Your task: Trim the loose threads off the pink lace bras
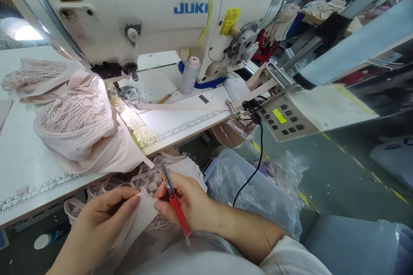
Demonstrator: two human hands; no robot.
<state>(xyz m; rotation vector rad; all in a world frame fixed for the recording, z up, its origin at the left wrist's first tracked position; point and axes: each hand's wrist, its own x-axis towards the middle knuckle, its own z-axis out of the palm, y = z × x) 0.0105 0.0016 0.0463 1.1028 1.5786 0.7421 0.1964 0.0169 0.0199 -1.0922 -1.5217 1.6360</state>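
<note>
My left hand is closed in a pinch on the edge of a pale pink lace bra, held low in front of my body. Close beside it, my right hand grips small scissors with a red handle, their metal blades pointing up and away from me. The thumb and fingers of that same hand also meet the fabric edge. More lace pieces hang just below the table edge, partly hidden behind my hands. On the table, a finished-looking lace bra lies in a loose pile to the left.
A white sewing machine stands over the table. A thread cone and a wooden-handled awl are near its base. A band runs to a metal feeder beside a control box. Below right is a plastic bin with clear bags.
</note>
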